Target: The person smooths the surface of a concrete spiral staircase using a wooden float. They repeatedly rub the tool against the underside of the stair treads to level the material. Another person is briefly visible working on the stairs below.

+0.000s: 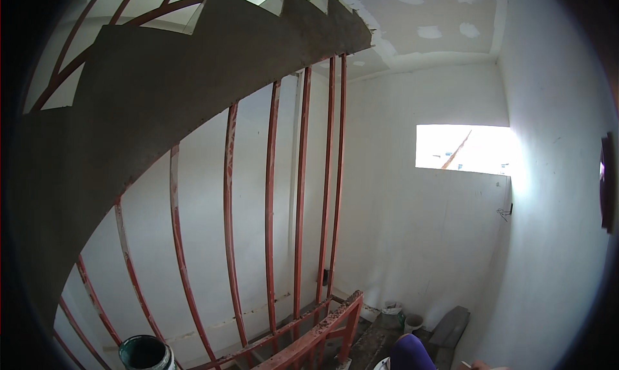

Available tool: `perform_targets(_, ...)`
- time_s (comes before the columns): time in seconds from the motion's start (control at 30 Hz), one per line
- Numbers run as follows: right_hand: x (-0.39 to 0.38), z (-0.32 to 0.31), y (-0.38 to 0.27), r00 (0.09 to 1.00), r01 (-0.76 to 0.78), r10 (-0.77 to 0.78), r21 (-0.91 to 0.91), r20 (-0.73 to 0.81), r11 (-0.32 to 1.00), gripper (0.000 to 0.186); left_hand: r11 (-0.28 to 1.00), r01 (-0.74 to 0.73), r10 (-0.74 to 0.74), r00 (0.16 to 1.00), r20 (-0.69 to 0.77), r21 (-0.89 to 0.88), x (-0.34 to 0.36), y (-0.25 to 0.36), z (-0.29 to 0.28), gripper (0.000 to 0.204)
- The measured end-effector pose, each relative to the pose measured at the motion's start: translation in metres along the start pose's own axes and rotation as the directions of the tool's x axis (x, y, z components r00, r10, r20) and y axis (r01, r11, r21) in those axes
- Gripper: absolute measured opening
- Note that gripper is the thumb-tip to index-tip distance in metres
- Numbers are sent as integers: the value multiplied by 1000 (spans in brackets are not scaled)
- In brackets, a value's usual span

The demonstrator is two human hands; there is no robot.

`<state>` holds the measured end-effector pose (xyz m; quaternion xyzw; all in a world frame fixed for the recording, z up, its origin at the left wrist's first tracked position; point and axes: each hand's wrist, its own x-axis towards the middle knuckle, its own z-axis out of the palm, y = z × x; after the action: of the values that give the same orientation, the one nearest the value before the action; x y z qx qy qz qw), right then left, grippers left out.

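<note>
At the bottom edge, right of centre, a sliver of my right hand (480,366) shows. A small pale edge is beside it, and its fingers are mostly cut off, so whether it holds something is unclear. Purple cloth (411,353), a sleeve or a trouser leg, rises left of it. Next to the cloth is a white curved edge (382,364) of something I cannot make out. My left hand is out of view. A bucket (142,353) with a dark green inside stands at the lower left, apart from the visible hand.
Red metal bars (271,209) run from a low red frame (303,334) up to a grey curved staircase (151,73). White walls (400,234) surround a bright window opening (462,149). A pail (413,323), a bag (392,311) and grey boards (450,327) lie in the corner.
</note>
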<state>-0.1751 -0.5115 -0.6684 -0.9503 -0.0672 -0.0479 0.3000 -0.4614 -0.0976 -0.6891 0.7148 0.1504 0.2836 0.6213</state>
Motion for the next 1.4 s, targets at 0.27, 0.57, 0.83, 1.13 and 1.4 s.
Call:
perform_targets(0.27,-12,0,-11,1000,16,-16,9,18,1000,36,998,24,-20,997,-72,59,-13,-4,-38,36)
perform_targets(0.57,-24,61,-54,954,226,-258,198,155,954,36,811,534,-379,791,-481,240,-151,-144,-158,35)
perform_targets(0.83,-62,148,-3,743,296,-436,335,508,895,37,343,922,-655,373,-657,182,-417,-254,-79,34)
perform_targets(1.13,-110,143,311,544,6,-39,43,838,999,38,673,723,-581,648,-492,158,-360,-180,123,15)
perform_targets(1.4,-159,63,612,316,107,425,-477,848,872,39,454,790,-752,588,-299,412,-471,-131,239,15)
